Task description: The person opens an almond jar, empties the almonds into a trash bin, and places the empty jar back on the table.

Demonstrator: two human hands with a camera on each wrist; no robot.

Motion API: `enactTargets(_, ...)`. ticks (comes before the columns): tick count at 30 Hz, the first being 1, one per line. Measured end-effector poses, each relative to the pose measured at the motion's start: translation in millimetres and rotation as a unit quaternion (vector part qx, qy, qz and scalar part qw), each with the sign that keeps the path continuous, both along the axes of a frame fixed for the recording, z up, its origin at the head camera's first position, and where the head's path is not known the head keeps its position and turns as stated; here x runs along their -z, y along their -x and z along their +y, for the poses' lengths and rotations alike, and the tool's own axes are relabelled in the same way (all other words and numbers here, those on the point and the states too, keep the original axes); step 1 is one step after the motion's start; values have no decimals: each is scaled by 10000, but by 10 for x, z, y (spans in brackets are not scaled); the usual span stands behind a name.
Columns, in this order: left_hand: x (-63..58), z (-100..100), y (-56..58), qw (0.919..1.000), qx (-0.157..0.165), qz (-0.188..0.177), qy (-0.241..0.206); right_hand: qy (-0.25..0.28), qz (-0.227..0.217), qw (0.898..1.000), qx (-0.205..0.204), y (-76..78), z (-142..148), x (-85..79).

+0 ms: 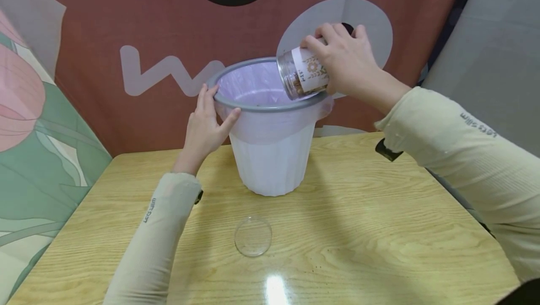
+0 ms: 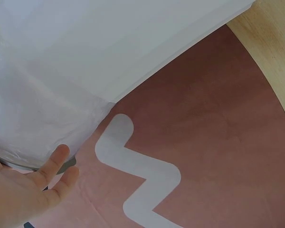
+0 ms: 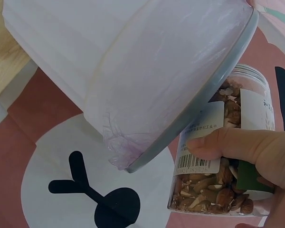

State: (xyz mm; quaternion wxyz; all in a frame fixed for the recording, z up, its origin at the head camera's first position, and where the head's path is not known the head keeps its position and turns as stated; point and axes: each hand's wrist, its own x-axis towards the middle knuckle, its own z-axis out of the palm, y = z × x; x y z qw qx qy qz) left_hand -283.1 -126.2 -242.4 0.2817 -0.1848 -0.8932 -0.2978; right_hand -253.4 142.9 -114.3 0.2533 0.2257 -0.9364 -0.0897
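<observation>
My right hand (image 1: 348,59) grips a clear jar (image 3: 206,187) of nuts and seeds, with white labels around it. The jar is tipped on its side, its mouth pointing left over the bin's right rim. In the right wrist view the thumb presses across a barcode label (image 3: 197,164), and nuts show through the wall. My left hand (image 1: 205,120) rests at the left rim of the white bin (image 1: 270,155), fingers and thumb spread and fairly straight. A pale purple bag (image 1: 249,80) lines the bin and folds over its grey rim. The bin stands upright on the table.
A clear round lid (image 1: 253,236) lies on the wooden table (image 1: 379,230) in front of the bin. Small crumbs are scattered to the lid's right. A printed red cloth (image 1: 147,24) hangs close behind the bin, with a grey cloth at the right.
</observation>
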Motion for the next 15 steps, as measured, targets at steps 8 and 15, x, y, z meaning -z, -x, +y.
enactTargets(8, -5, -4, 0, 10000, -21, 4, 9, -33, 12, 10000, 22, 8, 7, -6)
enactTargets(15, -8, -6, 5, 10000, -33, 0, 4, -28, 139, 9999, -94, 15, 10, -6)
